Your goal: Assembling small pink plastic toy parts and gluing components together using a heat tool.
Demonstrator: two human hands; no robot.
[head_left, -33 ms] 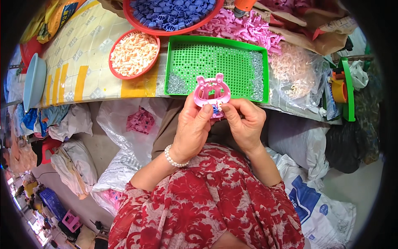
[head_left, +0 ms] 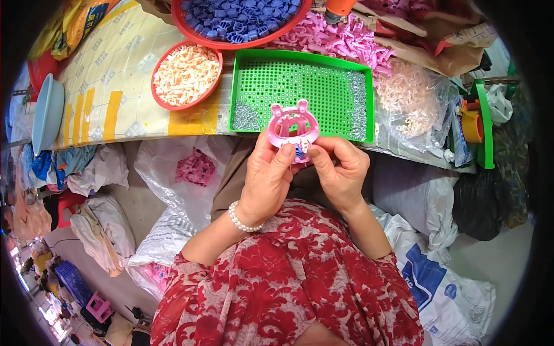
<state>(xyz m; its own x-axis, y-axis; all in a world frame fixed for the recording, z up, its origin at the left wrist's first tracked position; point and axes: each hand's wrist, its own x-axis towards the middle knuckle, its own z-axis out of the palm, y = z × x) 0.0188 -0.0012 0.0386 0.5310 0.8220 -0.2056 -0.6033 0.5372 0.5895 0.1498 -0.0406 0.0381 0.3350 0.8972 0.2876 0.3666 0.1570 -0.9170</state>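
Between my hands is a pink plastic toy piece [head_left: 312, 132], an open rounded frame with two ear-like knobs on top. My left hand [head_left: 266, 181] wears a pearl bracelet and grips the frame's lower left side, thumb on top. Near its base sits a small blue part [head_left: 299, 151], with a small cream part [head_left: 305, 146] beside it. The fingers of my right hand [head_left: 341, 176] are pinched together at that cream part, thumb in front. My fingertips hide part of the base. Just beyond lies a green perforated tray [head_left: 288, 86] with small metal screws [head_left: 246, 117] in its corners.
A red basin [head_left: 231, 44] of blue parts and a red bowl [head_left: 186, 105] of cream parts stand behind. Loose pink pieces [head_left: 340, 40] and a plastic bag of pale parts [head_left: 412, 104] lie to the right. White sacks [head_left: 447, 288] flank my legs.
The pink toy piece has shifted very slightly up and left in my hands. The grip of both hands looks the same.
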